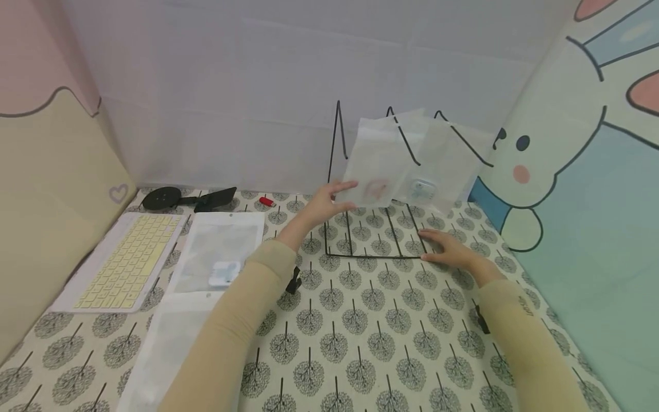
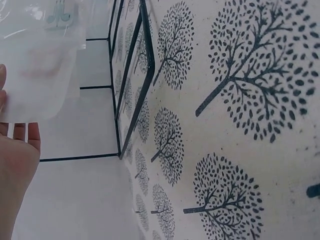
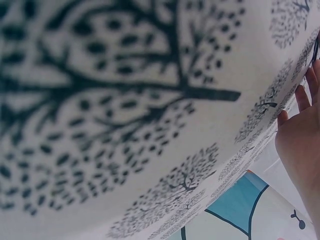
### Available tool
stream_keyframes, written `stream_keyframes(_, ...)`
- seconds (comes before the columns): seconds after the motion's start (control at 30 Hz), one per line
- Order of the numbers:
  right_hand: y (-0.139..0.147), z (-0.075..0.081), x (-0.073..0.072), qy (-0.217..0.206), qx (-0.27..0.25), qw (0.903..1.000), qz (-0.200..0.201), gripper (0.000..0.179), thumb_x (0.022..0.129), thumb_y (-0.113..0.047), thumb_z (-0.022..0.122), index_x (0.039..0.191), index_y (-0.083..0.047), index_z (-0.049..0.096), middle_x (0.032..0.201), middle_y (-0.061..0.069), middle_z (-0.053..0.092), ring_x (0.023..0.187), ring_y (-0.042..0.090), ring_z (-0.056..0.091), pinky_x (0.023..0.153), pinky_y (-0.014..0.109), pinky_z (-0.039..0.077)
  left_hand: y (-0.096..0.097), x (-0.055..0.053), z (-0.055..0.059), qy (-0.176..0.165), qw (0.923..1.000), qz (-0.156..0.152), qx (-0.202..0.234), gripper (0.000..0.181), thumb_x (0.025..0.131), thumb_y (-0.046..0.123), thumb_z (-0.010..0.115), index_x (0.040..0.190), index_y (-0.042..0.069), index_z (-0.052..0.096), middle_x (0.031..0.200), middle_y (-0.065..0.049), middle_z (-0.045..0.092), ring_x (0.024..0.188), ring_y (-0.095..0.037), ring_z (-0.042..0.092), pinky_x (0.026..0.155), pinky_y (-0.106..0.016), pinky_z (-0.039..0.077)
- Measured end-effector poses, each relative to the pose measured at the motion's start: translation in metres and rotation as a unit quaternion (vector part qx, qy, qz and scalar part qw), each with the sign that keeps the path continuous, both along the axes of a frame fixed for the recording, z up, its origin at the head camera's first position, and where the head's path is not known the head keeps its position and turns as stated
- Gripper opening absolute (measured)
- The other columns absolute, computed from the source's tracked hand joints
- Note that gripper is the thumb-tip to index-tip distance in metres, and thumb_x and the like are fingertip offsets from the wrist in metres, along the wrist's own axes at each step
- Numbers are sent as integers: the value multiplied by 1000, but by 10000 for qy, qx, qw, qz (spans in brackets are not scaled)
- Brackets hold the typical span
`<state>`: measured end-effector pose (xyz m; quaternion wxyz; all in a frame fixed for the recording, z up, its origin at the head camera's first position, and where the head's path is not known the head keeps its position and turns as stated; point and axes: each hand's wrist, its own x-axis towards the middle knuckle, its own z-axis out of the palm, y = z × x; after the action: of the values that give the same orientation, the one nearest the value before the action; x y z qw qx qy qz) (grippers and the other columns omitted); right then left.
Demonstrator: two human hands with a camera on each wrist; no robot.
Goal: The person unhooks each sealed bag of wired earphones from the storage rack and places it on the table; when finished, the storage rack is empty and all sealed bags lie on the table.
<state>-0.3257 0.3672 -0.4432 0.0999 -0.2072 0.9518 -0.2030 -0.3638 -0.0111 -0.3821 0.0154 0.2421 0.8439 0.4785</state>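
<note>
A black wire rack (image 1: pixel 373 257) with upright prongs stands on the patterned cloth. Two frosted clear pouches hang on its prongs: the left pouch (image 1: pixel 382 151) has a pinkish coiled item inside, the right pouch (image 1: pixel 453 157) a pale blue and white one. With thumb and fingers on either side, my left hand (image 1: pixel 323 207) pinches the lower left edge of the left pouch; the left wrist view shows fingertips behind this pouch (image 2: pixel 35 85). My right hand (image 1: pixel 449 250) touches the rack's front right corner, its fingers extended and spread from the thumb.
Left of the rack lie more frosted pouches (image 1: pixel 206 240), one with a white item (image 1: pixel 224 273) inside. Beyond them are a yellow-keyed keyboard (image 1: pixel 128 260), a black spatula-like item (image 1: pixel 216 198), a black disc (image 1: pixel 162 198) and a red USB stick (image 1: pixel 267 201). A fabric wall (image 1: pixel 206 114) rises behind.
</note>
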Motion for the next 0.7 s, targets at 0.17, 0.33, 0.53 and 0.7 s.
stream_keyframes(0.17, -1, 0, 1, -27, 37, 10000, -58, 79, 85, -44, 66, 145, -7, 34, 152, 24, 22, 138, 47, 16, 110, 64, 9, -6, 1, 6, -123, 9999, -71, 54, 55, 88, 28, 66, 139, 33, 46, 156, -8, 21, 142, -30, 20, 111, -51, 26)
stream_keyframes(0.33, 0, 2, 1, -39, 29, 10000, -50, 79, 85, -45, 66, 146, -7, 33, 152, 24, 22, 138, 46, 16, 111, 64, 9, -15, 2, 15, 94, 9999, -118, -62, 50, 90, 29, 64, 137, 29, 49, 153, -2, 31, 141, -27, 25, 113, -48, 26)
stream_keyframes(0.53, 1, 1, -1, -18, 49, 10000, -13, 79, 85, -43, 67, 146, -6, 33, 152, 24, 23, 139, 45, 17, 111, 62, 10, -28, 2, 28, 285, 9989, -275, -245, 47, 90, 27, 63, 136, 22, 51, 146, 2, 43, 137, -23, 32, 112, -43, 28)
stream_keyframes(0.7, 1, 2, -1, -24, 69, 10000, -52, 79, 84, -45, 67, 146, -7, 33, 152, 24, 23, 138, 46, 17, 111, 63, 9, -36, 0, 38, 215, 9993, -242, -165, 47, 88, 23, 67, 133, 22, 54, 147, 0, 42, 143, -24, 21, 116, -43, 20)
